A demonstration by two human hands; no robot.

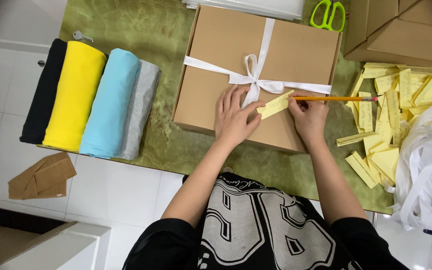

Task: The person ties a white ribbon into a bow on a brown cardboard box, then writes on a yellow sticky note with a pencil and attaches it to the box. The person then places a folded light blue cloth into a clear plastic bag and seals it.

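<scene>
Flat brown cardboard box (256,75) sits closed on the green table (141,30), lid down, tied w/ a white ribbon (256,75) crossed over it & bowed near the middle. Can't see what's inside.

Left hand (236,117) lies flat on the lid, fingers spread, thumb & forefinger pinning one end of a small yellow paper slip (276,104) just below the bow. Right hand (308,114) is curled round an orange pencil (336,98), tip touching the slip's other end, eraser end pointing off to the right.

Left of the box: four rolled cloths side by side, touching – black (43,95), yellow (73,95), light blue (111,102), grey (141,110). Small key (82,36) on the table behind them.

Right of the box: loose heap of more yellow slips (391,110), some w/ writing, & a tangle of white ribbon lengths (426,170) at the table edge. More brown cartons (401,30) stacked top right, shut. Green-handled scissors (328,14) beyond the box's far edge.

On the white floor, a folded tan piece (41,176), can't tell if cloth or card.
</scene>
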